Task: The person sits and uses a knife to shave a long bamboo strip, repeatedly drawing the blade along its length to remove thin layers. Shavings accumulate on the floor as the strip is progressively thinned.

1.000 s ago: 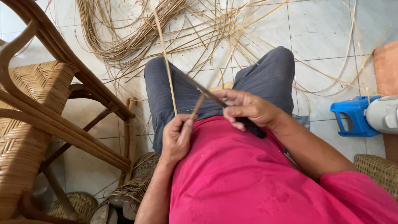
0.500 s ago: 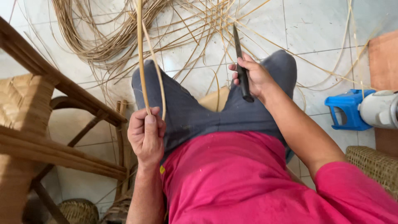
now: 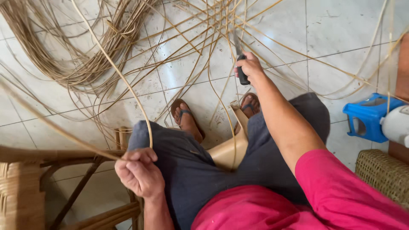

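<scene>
My left hand (image 3: 138, 172) is closed on a long pale rattan strip (image 3: 123, 81) that curves up and away over my left thigh toward the floor. My right hand (image 3: 249, 67) is stretched forward past my knees, gripping a knife (image 3: 239, 57) by its black handle, blade pointing away among the loose strips. I sit on a tan stool (image 3: 232, 147) in grey trousers and a pink shirt, sandalled feet on the tiles.
A bundle of coiled rattan (image 3: 81, 55) and several loose strips cover the tiled floor ahead. A wooden chair frame with woven seat (image 3: 25, 187) stands at my left. A blue plastic stool (image 3: 368, 117) and a woven basket (image 3: 383, 174) sit at right.
My right hand has reached forward and down with the knife, away from my lap. My left hand has lowered beside my thigh, still gripping the strip. My view tilted down toward my feet.
</scene>
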